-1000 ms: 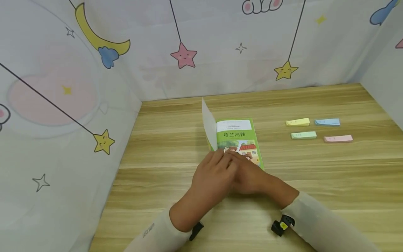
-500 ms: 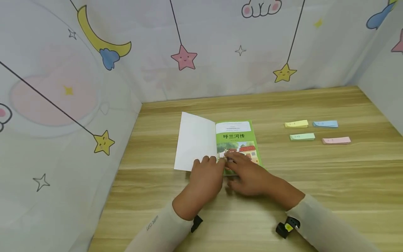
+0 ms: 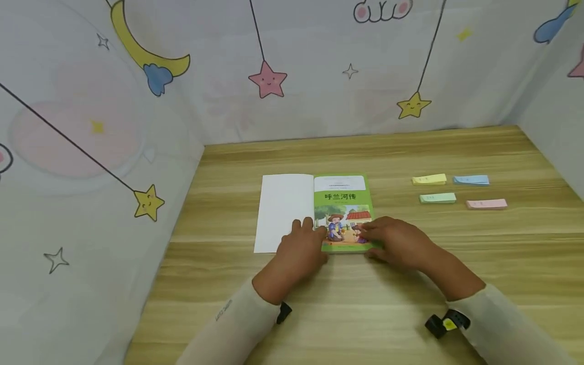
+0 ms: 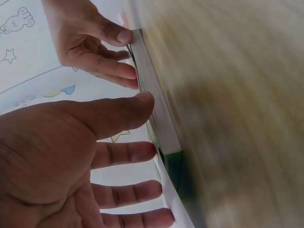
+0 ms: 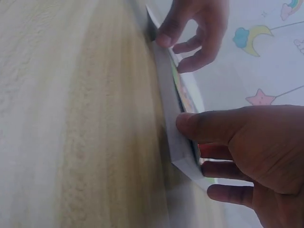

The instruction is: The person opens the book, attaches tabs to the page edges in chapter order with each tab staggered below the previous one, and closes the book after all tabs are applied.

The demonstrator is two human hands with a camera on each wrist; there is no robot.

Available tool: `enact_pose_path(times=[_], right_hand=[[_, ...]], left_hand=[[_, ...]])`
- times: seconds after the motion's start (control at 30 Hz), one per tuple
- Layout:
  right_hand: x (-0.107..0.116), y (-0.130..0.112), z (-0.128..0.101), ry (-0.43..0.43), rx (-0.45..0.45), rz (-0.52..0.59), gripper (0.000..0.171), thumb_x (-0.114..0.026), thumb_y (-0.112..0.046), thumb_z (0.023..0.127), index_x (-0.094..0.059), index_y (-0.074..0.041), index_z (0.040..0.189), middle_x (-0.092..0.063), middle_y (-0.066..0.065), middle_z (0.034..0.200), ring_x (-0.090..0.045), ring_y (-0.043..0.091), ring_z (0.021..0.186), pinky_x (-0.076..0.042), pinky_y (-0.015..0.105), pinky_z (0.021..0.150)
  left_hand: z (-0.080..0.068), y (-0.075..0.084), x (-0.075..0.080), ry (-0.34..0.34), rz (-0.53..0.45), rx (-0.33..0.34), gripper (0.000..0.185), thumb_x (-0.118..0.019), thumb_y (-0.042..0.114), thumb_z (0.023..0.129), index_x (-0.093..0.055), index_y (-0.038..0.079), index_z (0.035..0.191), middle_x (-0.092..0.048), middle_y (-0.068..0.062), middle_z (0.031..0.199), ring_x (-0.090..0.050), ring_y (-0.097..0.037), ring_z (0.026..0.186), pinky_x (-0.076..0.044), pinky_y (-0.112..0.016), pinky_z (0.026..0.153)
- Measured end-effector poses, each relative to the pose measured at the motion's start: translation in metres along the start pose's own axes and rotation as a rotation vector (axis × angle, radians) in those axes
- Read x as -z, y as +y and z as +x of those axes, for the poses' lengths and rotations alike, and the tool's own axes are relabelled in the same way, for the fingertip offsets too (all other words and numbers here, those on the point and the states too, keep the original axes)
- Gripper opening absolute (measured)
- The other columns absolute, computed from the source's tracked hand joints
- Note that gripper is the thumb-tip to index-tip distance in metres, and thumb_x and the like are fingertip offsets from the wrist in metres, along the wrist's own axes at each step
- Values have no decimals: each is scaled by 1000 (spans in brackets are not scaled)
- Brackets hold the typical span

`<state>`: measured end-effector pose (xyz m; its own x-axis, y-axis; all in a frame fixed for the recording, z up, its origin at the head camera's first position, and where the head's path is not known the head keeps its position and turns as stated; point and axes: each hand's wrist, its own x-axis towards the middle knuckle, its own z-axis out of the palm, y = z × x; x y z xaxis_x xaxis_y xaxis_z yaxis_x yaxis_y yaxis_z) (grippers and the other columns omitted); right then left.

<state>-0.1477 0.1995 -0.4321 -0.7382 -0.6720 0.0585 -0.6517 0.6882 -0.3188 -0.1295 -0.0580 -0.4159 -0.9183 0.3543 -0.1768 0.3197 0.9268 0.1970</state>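
A thin book (image 3: pixel 343 195) lies open on the wooden table (image 3: pixel 410 284). Its cover is folded flat to the left, white inside (image 3: pixel 283 208) up, and a green illustrated title page faces up. My left hand (image 3: pixel 309 229) rests near the spine at the bottom, fingers straight on the white cover. In the left wrist view that hand (image 4: pixel 128 114) has its thumb against the book's bottom edge (image 4: pixel 159 114). My right hand (image 3: pixel 367 232) lies on the page's lower right corner. In the right wrist view its thumb (image 5: pixel 190 124) touches the book's edge (image 5: pixel 173 128) and the fingers reach over the page.
Several small stacks of sticky notes lie to the right: yellow (image 3: pixel 430 179), blue (image 3: pixel 471 180), green (image 3: pixel 437 198) and pink (image 3: pixel 486 204). Cloth walls printed with stars and a moon (image 3: pixel 137 50) close in the table at the left, back and right.
The cover, upright a second ago, has swung down flat to the left. My right hand slid right to the page's lower corner, uncovering the picture. The left hand stayed near the spine.
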Motion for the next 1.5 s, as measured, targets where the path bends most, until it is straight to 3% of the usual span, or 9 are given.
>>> enact_pose_path(times=[0.2,0.4,0.53,0.67,0.77,0.93,1.07,1.27,1.5], right_hand=[[7,-3,-1,46,-26,-15,18,-73,-10,94,-79,-9,111,-73,9,118,-67,32,113,-53,51,91],[3,-3,6,315,41,-110,15,-85,-13,84,-82,-11,99,-76,2,104,-67,25,105,-57,43,79],[1,-5,9,441,9,-122,40,-90,-14,77,-77,-8,115,-70,6,122,-61,31,116,-57,45,78],[1,-5,5,479,-6,-103,63,-90,-9,76,-66,-8,134,-58,12,138,-55,36,124,-57,49,77],[1,-3,0,454,58,-116,47,-88,-3,77,-75,-8,122,-64,10,131,-57,35,121,-57,47,81],[0,-1,-6,407,118,-151,32,-86,0,76,-81,-8,106,-71,6,115,-62,31,111,-56,45,85],[-2,1,-5,437,130,-171,31,-91,-1,70,-82,-10,99,-74,3,108,-63,28,106,-56,42,81],[-6,-1,0,496,101,-186,30,-95,-2,63,-82,-8,90,-76,1,99,-63,26,99,-57,38,75],[-9,-9,7,530,7,-130,31,-95,-2,65,-79,-6,91,-75,4,102,-63,27,104,-57,41,74]], left_hand=[[4,-1,-1,23,1,-13,52,-83,45,85,-67,18,127,-53,-8,113,-46,-27,102,-49,-42,60],[7,2,-3,70,49,6,44,-76,50,90,-71,21,124,-55,-9,109,-49,-29,102,-48,-45,62],[7,2,-1,152,131,-9,28,-70,37,97,-72,17,116,-59,-9,98,-53,-28,92,-48,-43,57],[9,-4,-1,294,105,32,51,-66,28,97,-56,3,140,-65,-11,90,-61,-26,75,-47,-39,48],[10,-9,0,474,26,86,83,-71,28,94,-27,-3,157,-65,-16,95,-63,-28,69,-48,-38,44],[9,-17,3,697,131,149,97,-80,13,86,-22,11,162,-46,-29,138,-57,-45,115,-58,-46,67],[5,-19,7,555,327,99,69,-81,6,84,-55,20,146,-35,-22,158,-20,-49,149,-27,-68,111],[0,-10,5,275,287,-255,13,-72,21,97,-74,16,109,-70,0,118,-58,-25,125,-39,-43,111],[0,-5,-2,195,272,-137,43,-72,57,90,-69,15,100,-63,1,89,-61,-21,94,-48,-39,84]])
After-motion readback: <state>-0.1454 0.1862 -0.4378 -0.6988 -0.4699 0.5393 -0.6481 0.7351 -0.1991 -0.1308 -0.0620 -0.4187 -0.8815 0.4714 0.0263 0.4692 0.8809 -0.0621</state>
